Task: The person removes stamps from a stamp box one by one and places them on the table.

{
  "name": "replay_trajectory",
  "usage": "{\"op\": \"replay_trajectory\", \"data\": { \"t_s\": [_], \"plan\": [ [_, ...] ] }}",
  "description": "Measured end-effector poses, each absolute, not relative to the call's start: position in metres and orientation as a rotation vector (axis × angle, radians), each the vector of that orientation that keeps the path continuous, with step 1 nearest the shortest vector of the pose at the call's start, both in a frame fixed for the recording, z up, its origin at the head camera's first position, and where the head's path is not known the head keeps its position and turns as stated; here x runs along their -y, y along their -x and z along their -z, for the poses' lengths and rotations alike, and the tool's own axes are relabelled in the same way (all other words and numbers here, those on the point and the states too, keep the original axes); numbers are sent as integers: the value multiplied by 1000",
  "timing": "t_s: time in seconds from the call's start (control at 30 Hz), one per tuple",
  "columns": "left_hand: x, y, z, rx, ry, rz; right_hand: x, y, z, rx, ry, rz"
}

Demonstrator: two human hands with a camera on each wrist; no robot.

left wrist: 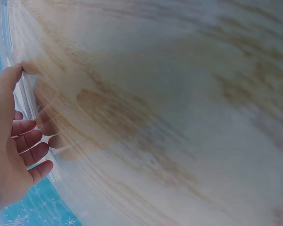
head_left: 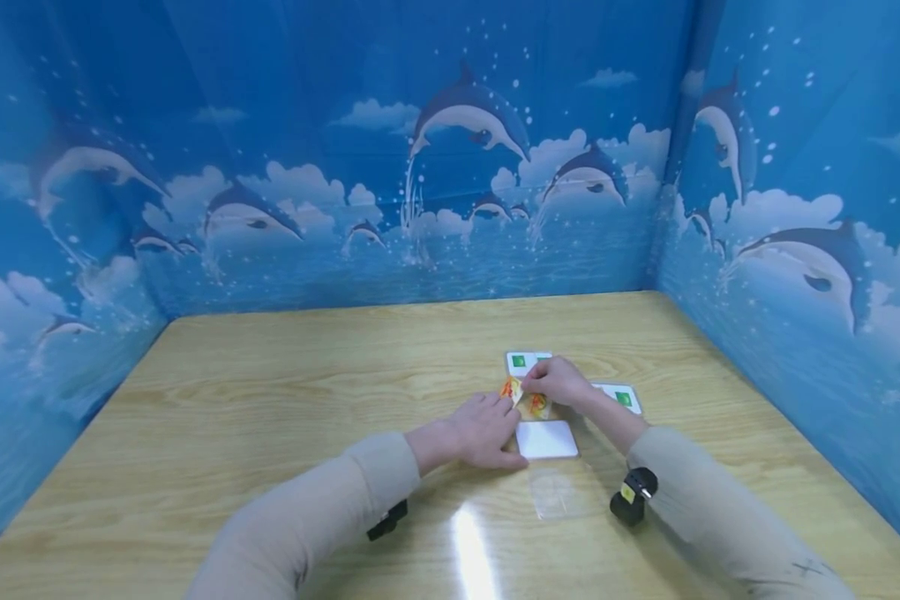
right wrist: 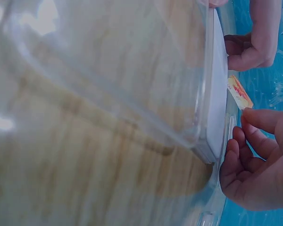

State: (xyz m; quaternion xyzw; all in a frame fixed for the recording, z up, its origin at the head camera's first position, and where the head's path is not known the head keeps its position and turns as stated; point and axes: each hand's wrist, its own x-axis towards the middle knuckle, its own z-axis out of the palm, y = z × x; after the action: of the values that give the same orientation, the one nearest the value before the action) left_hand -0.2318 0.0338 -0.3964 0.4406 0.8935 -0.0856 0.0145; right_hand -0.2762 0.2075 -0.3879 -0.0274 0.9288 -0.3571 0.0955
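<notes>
My right hand point(head_left: 560, 382) pinches a small card point(head_left: 512, 389) with red and orange print between thumb and forefinger. The right wrist view shows that card point(right wrist: 240, 92) tilted up, held by one corner. Palm down, my left hand point(head_left: 485, 429) rests on the table with fingers extended towards the printed card, its thumb beside a stack of blank white cards point(head_left: 547, 440). Another orange-printed card point(head_left: 537, 406) lies between the two hands. In the left wrist view, the fingers of the left hand point(left wrist: 19, 141) are loosely spread.
A white card with green squares point(head_left: 520, 362) lies beyond the hands, partly covered by the right hand. A similar card point(head_left: 623, 397) sits to the right, behind the right wrist. Nearer to me is a clear plastic case point(head_left: 555, 495) on the wooden table point(head_left: 270, 400). Dolphin-print curtains point(head_left: 307, 167) enclose the table.
</notes>
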Motion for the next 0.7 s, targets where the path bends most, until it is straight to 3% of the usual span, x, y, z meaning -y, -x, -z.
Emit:
{"op": "replay_trajectory", "data": {
  "t_s": [0.7],
  "plan": [
    [-33,230,395,-2770,-1374,261,-203,275,394,-2789,-6,1000]
  ]
}}
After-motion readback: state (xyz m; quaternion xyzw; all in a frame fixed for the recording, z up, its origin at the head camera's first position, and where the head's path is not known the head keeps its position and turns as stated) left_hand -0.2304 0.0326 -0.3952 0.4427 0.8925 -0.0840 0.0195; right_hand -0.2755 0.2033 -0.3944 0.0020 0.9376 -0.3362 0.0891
